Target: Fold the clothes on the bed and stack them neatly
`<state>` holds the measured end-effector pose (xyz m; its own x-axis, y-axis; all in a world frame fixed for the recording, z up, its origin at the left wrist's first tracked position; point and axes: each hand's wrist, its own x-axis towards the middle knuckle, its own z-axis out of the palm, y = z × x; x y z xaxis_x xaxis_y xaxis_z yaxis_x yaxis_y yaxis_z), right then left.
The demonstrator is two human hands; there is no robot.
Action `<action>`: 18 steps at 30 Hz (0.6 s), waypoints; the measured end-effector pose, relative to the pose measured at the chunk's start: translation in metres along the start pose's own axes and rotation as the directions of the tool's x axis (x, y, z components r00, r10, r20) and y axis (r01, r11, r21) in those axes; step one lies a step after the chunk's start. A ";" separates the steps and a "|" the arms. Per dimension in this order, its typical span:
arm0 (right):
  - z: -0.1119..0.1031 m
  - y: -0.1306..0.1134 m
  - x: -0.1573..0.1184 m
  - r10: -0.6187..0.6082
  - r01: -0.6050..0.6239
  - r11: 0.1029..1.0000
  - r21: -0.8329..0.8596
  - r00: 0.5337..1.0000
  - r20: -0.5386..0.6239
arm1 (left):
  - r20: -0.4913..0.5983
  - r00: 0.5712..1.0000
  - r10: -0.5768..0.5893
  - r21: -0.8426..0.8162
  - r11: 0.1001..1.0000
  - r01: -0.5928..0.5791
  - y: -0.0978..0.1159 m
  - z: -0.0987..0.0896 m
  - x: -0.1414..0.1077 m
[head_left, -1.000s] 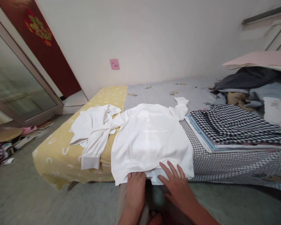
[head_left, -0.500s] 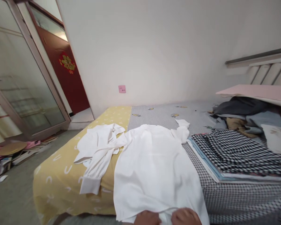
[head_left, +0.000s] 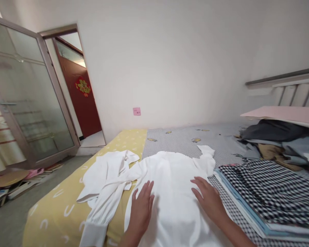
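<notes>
A white long-sleeved shirt lies spread on the bed, and its lower part runs out of view at the bottom of the picture. My left hand rests flat on its left side with the fingers spread. My right hand lies open on its right side, close to the edge. Neither hand grips the cloth. One sleeve with a buttonless-looking cuff stretches toward me on the left. A second crumpled white garment lies against the shirt, tangled with that sleeve.
The bed has a yellow patterned sheet and a grey checked one. On the right are a folded black-and-white checked cloth and piled dark clothes beneath a pink board. Books and objects lie on the floor by a glass door.
Both hands have left the near hem and now lie flat higher up on the shirt, spread apart. The view has tilted upward, showing more wall and doorway.
</notes>
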<state>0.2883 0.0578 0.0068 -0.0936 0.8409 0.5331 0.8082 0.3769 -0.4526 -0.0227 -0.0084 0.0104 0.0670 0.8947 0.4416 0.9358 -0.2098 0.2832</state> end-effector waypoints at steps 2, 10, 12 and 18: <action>0.026 0.024 0.011 -0.019 0.029 0.985 -0.169 0.998 0.060 | 0.150 0.988 -0.028 0.141 0.990 0.006 -0.016 0.007 0.021; 0.081 0.096 -0.025 -0.005 0.046 0.934 -0.354 0.993 0.115 | 0.050 0.942 -0.331 0.312 0.901 0.300 -0.039 0.020 0.038; 0.081 0.096 -0.027 -0.017 0.048 0.936 -0.348 0.996 0.090 | -0.036 0.973 -0.227 0.299 0.927 0.227 -0.018 0.025 0.059; 0.081 0.101 -0.030 -0.039 0.052 0.943 -0.329 0.998 0.044 | 0.145 0.985 0.094 0.206 0.971 -0.123 -0.015 0.063 0.116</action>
<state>0.3260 0.1024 -0.1124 -0.1511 0.8418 0.5182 0.9484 0.2713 -0.1641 -0.0067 0.1235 0.0037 0.2043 0.9187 0.3380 0.9715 -0.2327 0.0452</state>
